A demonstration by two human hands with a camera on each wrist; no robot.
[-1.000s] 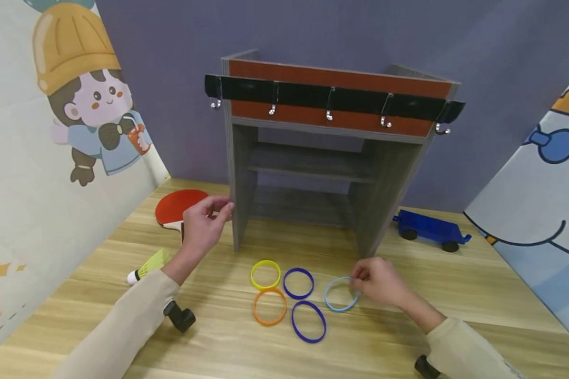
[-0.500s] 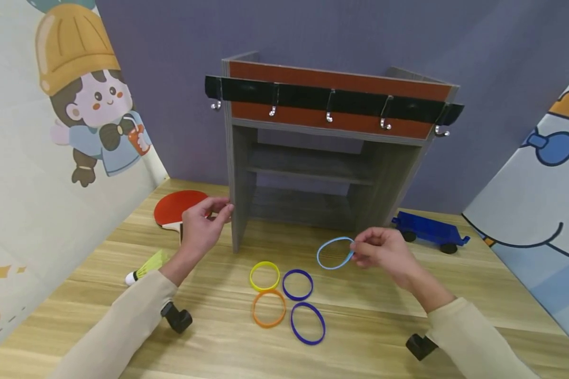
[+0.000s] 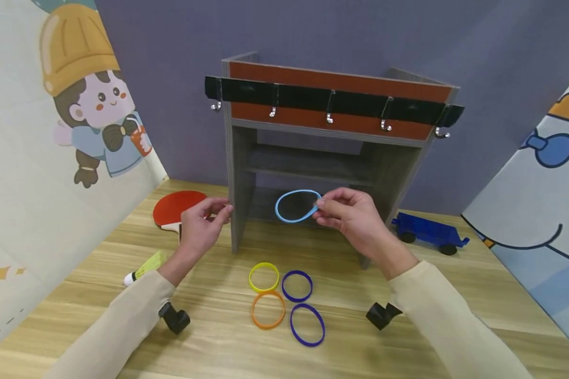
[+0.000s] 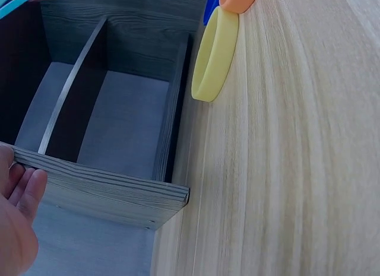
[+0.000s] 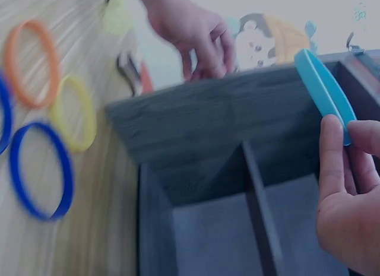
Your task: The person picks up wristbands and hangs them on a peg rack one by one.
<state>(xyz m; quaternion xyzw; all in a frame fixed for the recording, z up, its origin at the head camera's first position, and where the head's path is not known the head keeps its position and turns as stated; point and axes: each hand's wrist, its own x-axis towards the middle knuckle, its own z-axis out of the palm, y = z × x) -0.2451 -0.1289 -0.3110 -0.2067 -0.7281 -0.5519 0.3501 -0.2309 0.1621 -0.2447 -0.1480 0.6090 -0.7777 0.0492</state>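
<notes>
My right hand (image 3: pixel 355 216) pinches a light blue silicone wristband (image 3: pixel 291 220) between thumb and fingers, in the air before the shelf opening. In the right wrist view the wristband (image 5: pixel 320 89) stands tilted above the fingertips. My left hand (image 3: pixel 203 223) holds the front edge of the grey wooden shelf's (image 3: pixel 235 184) left side panel, fingers against its outer face. On the table lie a yellow wristband (image 3: pixel 264 290), an orange one (image 3: pixel 268 327) and two dark blue wristbands (image 3: pixel 297 300) (image 3: pixel 307 343). A black rail (image 3: pixel 303 95) with several silver hooks (image 3: pixel 330 119) crosses the shelf's top front.
A red table tennis paddle (image 3: pixel 177 206) and a yellow shuttlecock (image 3: pixel 147 267) lie left of the shelf. To its right stands a blue toy wagon (image 3: pixel 427 231). Walls enclose the wooden table (image 3: pixel 208 337) at the back and both sides.
My right hand has lifted the light blue wristband off the table and carried it up and leftward to the shelf front. The left hand stays at the side panel.
</notes>
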